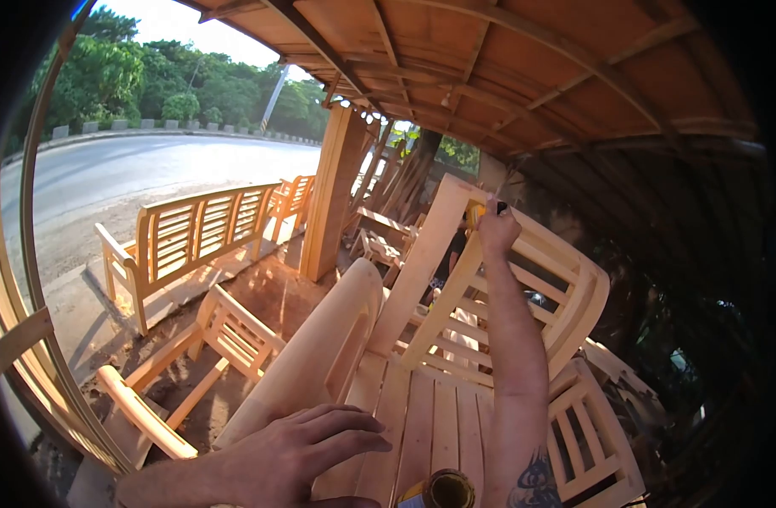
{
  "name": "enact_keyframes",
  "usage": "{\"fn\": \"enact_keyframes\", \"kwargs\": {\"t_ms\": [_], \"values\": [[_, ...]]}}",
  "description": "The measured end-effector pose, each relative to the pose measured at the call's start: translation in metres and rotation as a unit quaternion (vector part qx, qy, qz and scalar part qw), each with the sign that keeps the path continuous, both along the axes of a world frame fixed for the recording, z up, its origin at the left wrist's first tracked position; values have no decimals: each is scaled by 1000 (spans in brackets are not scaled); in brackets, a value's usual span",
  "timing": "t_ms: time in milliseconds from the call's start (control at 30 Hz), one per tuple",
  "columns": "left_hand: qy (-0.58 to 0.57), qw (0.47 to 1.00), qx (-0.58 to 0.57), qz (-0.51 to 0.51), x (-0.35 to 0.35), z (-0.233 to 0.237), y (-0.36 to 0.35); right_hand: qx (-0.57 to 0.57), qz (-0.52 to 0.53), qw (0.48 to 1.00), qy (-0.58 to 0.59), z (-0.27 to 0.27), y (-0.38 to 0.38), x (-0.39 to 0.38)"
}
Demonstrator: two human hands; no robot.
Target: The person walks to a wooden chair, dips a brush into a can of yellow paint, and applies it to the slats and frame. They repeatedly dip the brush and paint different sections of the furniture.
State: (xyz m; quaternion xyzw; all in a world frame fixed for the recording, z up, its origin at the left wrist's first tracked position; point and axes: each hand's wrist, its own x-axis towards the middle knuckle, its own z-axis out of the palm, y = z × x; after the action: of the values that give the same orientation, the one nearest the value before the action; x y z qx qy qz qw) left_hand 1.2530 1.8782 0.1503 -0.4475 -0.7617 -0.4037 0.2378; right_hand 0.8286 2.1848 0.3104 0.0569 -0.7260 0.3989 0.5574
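Head view: can [421,492] with unreadable label [411,498]

The slatted wooden seat [430,415] is pale, smooth-looking timber, with planks along its base, a broad rounded armrest [316,334] at the left and a framed backrest [424,262] rising beyond. Against the backrest's upper corner is a small yellow-and-dark tool [473,217], largely hidden. An open can [452,486] shows brownish inside at the near edge, its base out of sight
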Motion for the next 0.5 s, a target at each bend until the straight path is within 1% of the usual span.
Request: {"fn": "enact_keyframes", "kwargs": {"t_ms": [33,133,233,333,433,500], "values": [[0,1000,-1,1,0,0,0,3,-8,1000,-5,-6,0,-9],[-1,1000,-1,0,1,0,-1,10,-79,996,39,-22,-1,-28],[-1,1000,-1,-3,-1,0,0,5,-124,990,64,-32,-10,-35],[-3,1000,-2,-7,0,0,-1,-34,7,998,54,-38,-8,-37],[-1,1000,0,-8,-1,0,0,-119,108,987,10,-42,1,-26],[1,1000,0,-7,0,-1,0,-117,104,987,27,-42,-2,-17]]}}
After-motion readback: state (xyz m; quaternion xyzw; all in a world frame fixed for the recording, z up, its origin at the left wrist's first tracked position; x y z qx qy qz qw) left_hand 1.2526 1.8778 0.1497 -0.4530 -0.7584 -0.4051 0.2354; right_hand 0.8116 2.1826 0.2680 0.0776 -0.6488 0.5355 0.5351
